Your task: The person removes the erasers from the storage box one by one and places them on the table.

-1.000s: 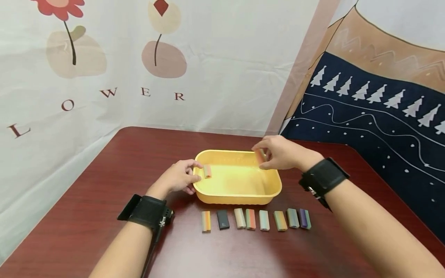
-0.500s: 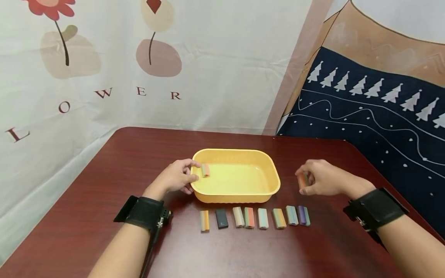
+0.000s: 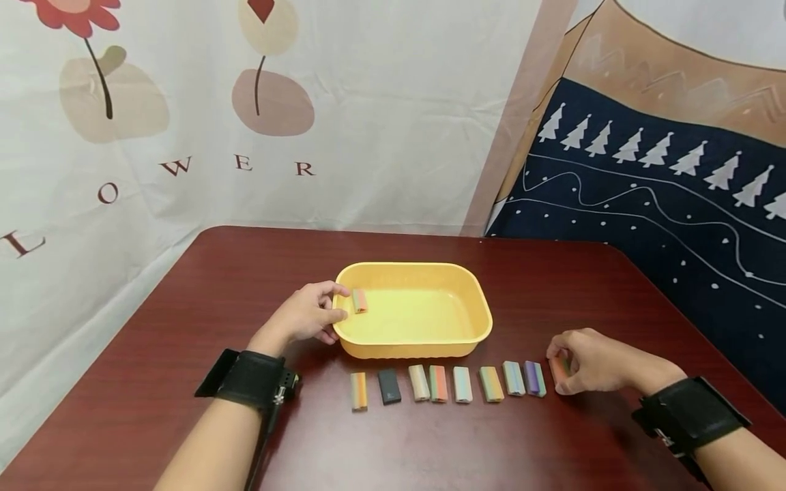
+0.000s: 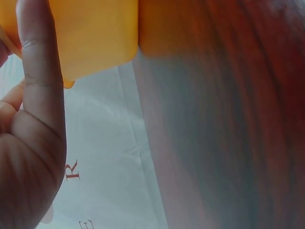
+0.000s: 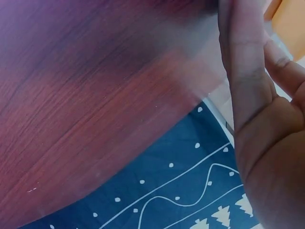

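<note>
Moved from the yellow tray (image 3: 424, 344) down to the table, right hand (image 3: 592, 370) pinches an orange block (image 3: 558, 372), extending the block row (image 3: 445, 385), while left hand (image 3: 303, 317) pinches a striped block (image 3: 359, 301) at the tray rim

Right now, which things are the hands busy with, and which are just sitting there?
Busy with:
- left hand pinching a striped block at the yellow tray rim
- right hand holding an orange block at the right end of the row of blocks on the table

Just sitting there:
- flower cloth
- tree-pattern cloth
</note>
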Tool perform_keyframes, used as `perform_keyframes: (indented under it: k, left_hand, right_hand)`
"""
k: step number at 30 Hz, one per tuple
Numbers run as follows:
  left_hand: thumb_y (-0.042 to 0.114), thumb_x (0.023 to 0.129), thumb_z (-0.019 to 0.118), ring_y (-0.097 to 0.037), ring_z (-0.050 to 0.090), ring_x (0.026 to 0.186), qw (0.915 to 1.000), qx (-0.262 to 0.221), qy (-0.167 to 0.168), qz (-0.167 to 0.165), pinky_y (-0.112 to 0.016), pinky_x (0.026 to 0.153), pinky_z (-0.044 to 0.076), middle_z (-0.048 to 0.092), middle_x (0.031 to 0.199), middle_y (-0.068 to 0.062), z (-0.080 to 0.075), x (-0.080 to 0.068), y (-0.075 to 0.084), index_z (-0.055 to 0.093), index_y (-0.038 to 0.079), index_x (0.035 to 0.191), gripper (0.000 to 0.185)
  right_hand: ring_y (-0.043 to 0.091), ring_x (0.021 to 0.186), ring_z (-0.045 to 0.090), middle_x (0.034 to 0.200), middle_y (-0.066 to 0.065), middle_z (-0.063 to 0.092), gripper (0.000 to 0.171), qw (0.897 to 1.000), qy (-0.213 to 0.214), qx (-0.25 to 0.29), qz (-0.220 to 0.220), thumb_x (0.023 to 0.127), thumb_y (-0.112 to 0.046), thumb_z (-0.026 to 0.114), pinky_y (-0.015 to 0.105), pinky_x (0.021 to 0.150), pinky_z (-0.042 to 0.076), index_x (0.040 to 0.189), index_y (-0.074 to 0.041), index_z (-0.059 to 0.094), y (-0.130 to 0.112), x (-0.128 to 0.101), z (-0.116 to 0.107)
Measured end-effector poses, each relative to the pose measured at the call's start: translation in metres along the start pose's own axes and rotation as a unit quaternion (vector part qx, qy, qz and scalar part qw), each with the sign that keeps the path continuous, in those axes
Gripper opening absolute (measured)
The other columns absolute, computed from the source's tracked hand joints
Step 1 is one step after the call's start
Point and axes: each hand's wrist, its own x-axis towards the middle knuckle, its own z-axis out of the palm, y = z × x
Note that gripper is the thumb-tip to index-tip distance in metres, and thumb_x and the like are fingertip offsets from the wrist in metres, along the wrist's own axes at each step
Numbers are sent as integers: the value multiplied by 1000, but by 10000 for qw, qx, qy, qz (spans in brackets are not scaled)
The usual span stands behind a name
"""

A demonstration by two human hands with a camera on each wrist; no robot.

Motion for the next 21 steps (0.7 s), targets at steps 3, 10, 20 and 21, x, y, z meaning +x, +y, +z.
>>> perform_keyframes:
  k: [3, 10, 20, 21]
  left_hand:
    - [0, 91, 62, -23, 64, 56, 10000, 2, -7, 39, -38, 56, 59, 51, 72, -13, 0, 0, 0, 52, -3, 128, 39]
    - [0, 91, 62, -23, 64, 56, 10000, -62, -36, -5, -39, 56, 59, 50, 72, -13, 0, 0, 1, 51, -4, 129, 40]
    - [1, 91, 61, -23, 64, 56, 10000, -44, 11, -87, -37, 56, 59, 51, 73, -13, 0, -1, 2, 51, -3, 130, 40]
    - [0, 91, 61, -23, 64, 56, 10000, -44, 11, -88, -37, 56, 59, 51, 73, -13, 0, -1, 3, 51, -3, 129, 40]
  right_hand:
    - [6, 61, 55, 83, -3, 54, 36, 10000, 2, 19, -30, 78, -24, 80, 25, 56, 46, 104, -6, 62, 1, -1, 1]
    - [6, 61, 54, 84, -3, 53, 32, 9999, 4, -41, -127, 78, -26, 81, 24, 56, 45, 97, -9, 60, 1, 0, 1]
    - [6, 60, 54, 77, -7, 56, 35, 9993, -91, 217, -302, 79, -32, 80, 24, 55, 46, 99, -10, 60, -1, 4, 3]
    - [6, 59, 55, 75, -8, 56, 35, 9993, -108, 237, -267, 79, -32, 80, 24, 55, 46, 99, -11, 60, -1, 4, 3]
